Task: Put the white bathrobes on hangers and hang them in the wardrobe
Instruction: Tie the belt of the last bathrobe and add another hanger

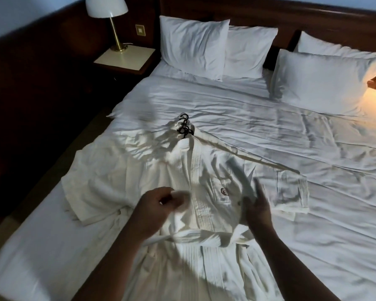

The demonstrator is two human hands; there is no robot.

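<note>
A white bathrobe (204, 183) with a small chest emblem lies face up on the bed, on top of other white robes. Several black hanger hooks (183, 127) stick out together at the collars. A white belt (195, 236) crosses the top robe's waist. My left hand (159, 209) hovers over the robe's front, fingers curled and pinching a blurred white end of the belt. My right hand (257, 208) is just right of the emblem, and a blurred strip of belt rises from its grip. Both hands are motion-blurred.
The bed (269, 131) has white sheets and several pillows (193, 44) against a dark wooden headboard. At the far left, a bedside table (126, 58) carries a white lamp (106, 7). A dark floor strip runs along the bed's left side. No wardrobe is in view.
</note>
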